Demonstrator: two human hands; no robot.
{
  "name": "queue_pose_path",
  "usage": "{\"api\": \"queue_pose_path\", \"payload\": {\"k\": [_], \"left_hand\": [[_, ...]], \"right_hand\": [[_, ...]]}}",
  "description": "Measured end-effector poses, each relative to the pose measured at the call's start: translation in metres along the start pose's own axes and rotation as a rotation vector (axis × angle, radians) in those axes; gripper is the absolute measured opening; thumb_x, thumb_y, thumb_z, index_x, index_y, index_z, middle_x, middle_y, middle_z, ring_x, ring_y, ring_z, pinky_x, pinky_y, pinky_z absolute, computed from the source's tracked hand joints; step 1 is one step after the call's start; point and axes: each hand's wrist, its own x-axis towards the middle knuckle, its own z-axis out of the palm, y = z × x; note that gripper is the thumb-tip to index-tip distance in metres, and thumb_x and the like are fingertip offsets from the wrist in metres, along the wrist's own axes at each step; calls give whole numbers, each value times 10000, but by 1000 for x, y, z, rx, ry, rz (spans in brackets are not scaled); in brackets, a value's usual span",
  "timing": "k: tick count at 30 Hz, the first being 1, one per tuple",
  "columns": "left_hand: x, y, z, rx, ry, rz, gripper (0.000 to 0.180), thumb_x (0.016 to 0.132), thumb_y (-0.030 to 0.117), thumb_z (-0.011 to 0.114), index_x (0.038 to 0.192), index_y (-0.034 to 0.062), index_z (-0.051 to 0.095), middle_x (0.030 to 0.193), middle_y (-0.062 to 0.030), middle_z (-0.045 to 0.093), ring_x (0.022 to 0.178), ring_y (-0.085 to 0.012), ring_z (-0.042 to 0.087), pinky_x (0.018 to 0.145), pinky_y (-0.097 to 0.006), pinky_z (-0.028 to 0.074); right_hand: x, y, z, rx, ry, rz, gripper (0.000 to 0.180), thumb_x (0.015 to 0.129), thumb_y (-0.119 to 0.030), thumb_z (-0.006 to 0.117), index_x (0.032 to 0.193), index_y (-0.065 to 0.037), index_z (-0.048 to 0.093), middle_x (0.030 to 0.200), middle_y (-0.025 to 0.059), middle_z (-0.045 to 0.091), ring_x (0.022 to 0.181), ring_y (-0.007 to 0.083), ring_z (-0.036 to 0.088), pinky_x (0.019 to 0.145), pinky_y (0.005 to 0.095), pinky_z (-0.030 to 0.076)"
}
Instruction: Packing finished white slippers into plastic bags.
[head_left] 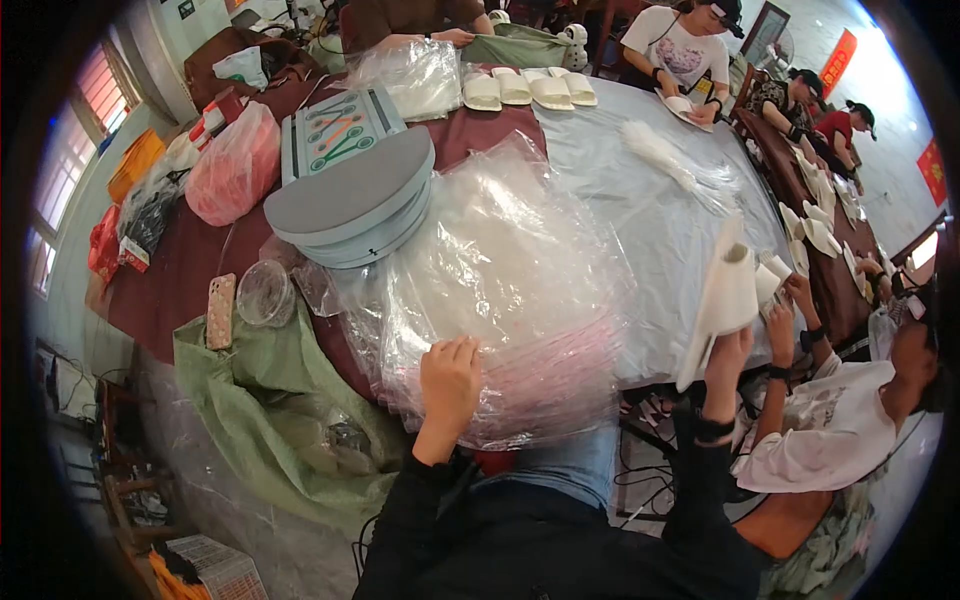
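A thick stack of clear plastic bags [500,260] with pinkish near edges lies in front of me. My left hand [450,385] rests at its near left part, fingers bent and pressed together on a bag's film; the fingertips are partly hidden. Off to the right, my right hand [728,355] is raised and closed around a white slipper [730,290], sole turned to the left. Whether a second slipper sits behind it I cannot make out. Close beyond it, a co-worker's hands [790,310] hold another white slipper [771,277].
A grey-blue case with a rounded end [350,190] stands behind the bags at left. Nearby are a round clear tub [266,293], a phone [221,312] and a green woven sack [290,410]. White slippers [530,88] line the far side; co-workers sit around the tables.
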Motion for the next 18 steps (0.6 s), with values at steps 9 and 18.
{"api": "queue_pose_path", "payload": {"k": [9, 18], "left_hand": [[23, 19, -12, -198, 291, -150, 150, 864, 60, 535, 993, 9, 593, 1116, -175, 582, 1055, -338, 523, 904, -406, 399], [15, 10, -6, -176, 247, -61, 276, 850, 135, 590, 1097, 18, 552, 1211, -215, 505, 1175, -387, 444, 999, -452, 352]], "right_hand": [[-83, -96, 28, 264, -1028, 454, 490, 824, -184, 647, 1251, 23, 526, 1281, 137, 525, 1198, 247, 494, 1011, 375, 372], [-99, -92, 83, -100, -1307, 42, 434, 842, -265, 649, 1165, 14, 564, 1288, 217, 450, 1231, 342, 422, 995, 377, 355]]}}
